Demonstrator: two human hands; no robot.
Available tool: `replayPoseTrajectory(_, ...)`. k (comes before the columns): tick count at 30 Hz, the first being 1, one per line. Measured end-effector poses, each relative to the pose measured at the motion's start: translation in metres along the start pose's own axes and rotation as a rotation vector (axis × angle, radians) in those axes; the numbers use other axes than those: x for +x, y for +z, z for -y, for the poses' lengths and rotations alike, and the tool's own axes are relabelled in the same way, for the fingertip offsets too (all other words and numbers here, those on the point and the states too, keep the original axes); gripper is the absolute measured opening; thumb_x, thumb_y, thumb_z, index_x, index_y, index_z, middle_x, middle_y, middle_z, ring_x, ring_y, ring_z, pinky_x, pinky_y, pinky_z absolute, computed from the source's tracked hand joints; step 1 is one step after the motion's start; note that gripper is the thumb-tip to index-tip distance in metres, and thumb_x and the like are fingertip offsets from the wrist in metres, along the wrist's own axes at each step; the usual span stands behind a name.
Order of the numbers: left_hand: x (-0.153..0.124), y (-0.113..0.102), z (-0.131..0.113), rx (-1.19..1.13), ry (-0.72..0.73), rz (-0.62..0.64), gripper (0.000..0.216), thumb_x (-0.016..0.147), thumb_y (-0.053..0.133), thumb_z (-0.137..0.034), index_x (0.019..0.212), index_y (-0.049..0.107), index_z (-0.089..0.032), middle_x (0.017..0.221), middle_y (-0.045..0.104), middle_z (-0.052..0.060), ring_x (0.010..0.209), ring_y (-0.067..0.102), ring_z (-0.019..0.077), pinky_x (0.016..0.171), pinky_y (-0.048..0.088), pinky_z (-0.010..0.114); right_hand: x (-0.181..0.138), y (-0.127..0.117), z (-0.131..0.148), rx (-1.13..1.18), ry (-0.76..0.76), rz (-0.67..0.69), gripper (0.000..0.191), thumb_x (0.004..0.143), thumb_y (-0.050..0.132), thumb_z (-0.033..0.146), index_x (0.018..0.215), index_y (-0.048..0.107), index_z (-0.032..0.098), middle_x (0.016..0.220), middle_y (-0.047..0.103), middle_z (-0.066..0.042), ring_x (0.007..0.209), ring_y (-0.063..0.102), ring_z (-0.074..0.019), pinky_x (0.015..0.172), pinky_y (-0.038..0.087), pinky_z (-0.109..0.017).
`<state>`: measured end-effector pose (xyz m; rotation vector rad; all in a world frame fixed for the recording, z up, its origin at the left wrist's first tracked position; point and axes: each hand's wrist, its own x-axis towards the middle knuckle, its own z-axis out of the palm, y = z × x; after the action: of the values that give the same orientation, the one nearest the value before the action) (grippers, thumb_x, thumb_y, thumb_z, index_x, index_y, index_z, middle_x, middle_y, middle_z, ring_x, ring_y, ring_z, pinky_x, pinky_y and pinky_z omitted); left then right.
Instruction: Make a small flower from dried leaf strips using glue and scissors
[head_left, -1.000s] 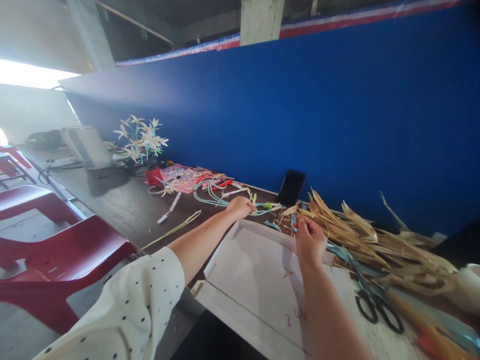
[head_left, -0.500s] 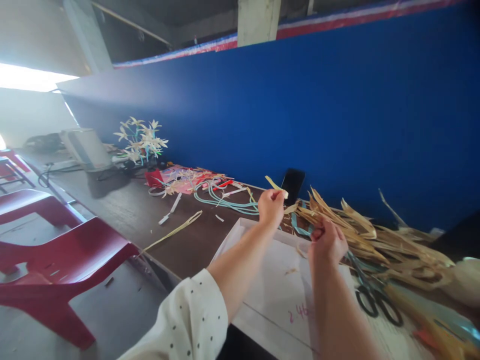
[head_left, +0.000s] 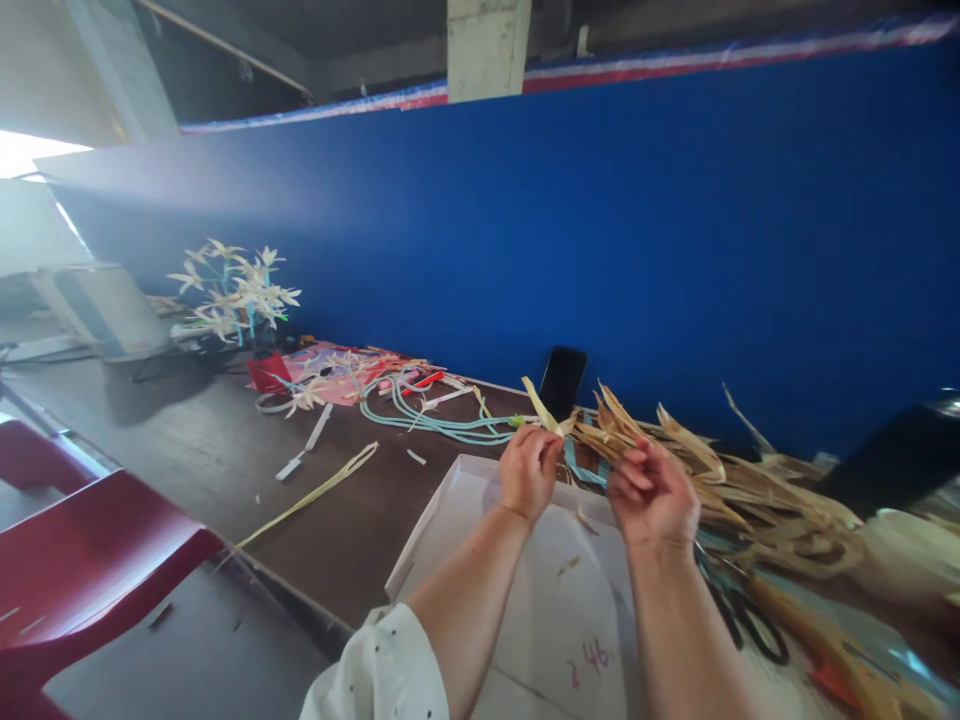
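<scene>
Smooth brown tabletop (head_left: 322,530), narrow pale strip (head_left: 536,402)

Single wide head view, from head height; faces forward and down past left grip (head_left: 531,470) and right grip (head_left: 652,493), both near, onto tabletop (head_left: 360,530), blue partition (head_left: 660,230) farther back.

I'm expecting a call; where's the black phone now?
In the head view, slightly right of centre: the black phone stands tilted in front of the blue panel, beyond the left hand.
</scene>
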<state>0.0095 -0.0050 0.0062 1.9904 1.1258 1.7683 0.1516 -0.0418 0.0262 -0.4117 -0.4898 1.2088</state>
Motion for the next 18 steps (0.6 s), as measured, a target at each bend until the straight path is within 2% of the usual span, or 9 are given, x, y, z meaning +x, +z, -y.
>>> replayPoseTrajectory(3,-0.002,0.000,-0.004,0.014,0.063,0.039,0.018,0.086,0.045,-0.026,0.086,0.063,-0.019,0.086,0.061,0.007,0.086,0.055,0.0151,0.081,0.045,0.028,0.004,0.004,-0.018,-0.371,0.032,-0.156,0.021,0.065,0.069,0.026,0.083,0.065,0.015,0.069,0.056,0.001,0.044,0.038,-0.0029,0.032,0.024,-0.012)
replayPoseTrajectory(6,-0.004,0.000,-0.005,0.020,0.120,0.072,0.019,0.086,0.045,-0.025,0.088,0.063,-0.019,0.088,0.062,0.007,0.087,0.054,0.0153,0.082,0.045,0.028,0.002,0.006,-0.032,-0.599,0.074,-0.151,0.027,0.063,0.071,0.035,0.083,0.064,0.017,0.072,0.060,0.000,0.047,0.045,-0.0065,0.036,0.029,-0.016)
replayPoseTrajectory(8,-0.004,0.000,-0.005,0.031,0.147,0.097,0.019,0.086,0.045,-0.025,0.087,0.063,-0.019,0.087,0.062,0.006,0.087,0.054,0.0154,0.082,0.045,0.028,0.000,0.007,-0.036,-0.622,0.106,-0.101,0.029,0.064,0.070,0.040,0.081,0.063,0.017,0.068,0.058,0.001,0.048,0.046,-0.0078,0.036,0.029,-0.017)
replayPoseTrajectory(11,-0.005,0.002,-0.005,0.045,0.179,0.133,0.020,0.086,0.045,-0.025,0.086,0.063,-0.019,0.087,0.062,0.006,0.087,0.054,0.0158,0.081,0.045,0.029,-0.001,0.007,-0.036,-0.539,0.101,-0.063,0.029,0.063,0.071,0.042,0.074,0.060,0.017,0.060,0.054,0.003,0.046,0.045,-0.0072,0.036,0.025,-0.017)
replayPoseTrajectory(15,-0.007,0.003,-0.006,0.009,0.214,0.203,0.018,0.085,0.046,-0.026,0.083,0.063,-0.019,0.086,0.061,0.006,0.087,0.054,0.0159,0.081,0.045,0.029,0.002,0.003,-0.035,-0.542,0.073,-0.099,0.026,0.060,0.073,0.037,0.073,0.063,0.017,0.050,0.046,0.006,0.043,0.039,-0.0059,0.037,0.024,-0.017)
replayPoseTrajectory(18,-0.008,0.003,-0.008,-0.058,0.155,0.204,0.017,0.083,0.048,-0.027,0.081,0.062,-0.017,0.083,0.060,0.006,0.082,0.054,0.0148,0.074,0.046,0.026,0.005,-0.001,-0.035,-0.644,0.035,-0.154,0.026,0.060,0.072,0.038,0.073,0.064,0.017,0.048,0.045,0.006,0.042,0.036,-0.0063,0.038,0.025,-0.019)
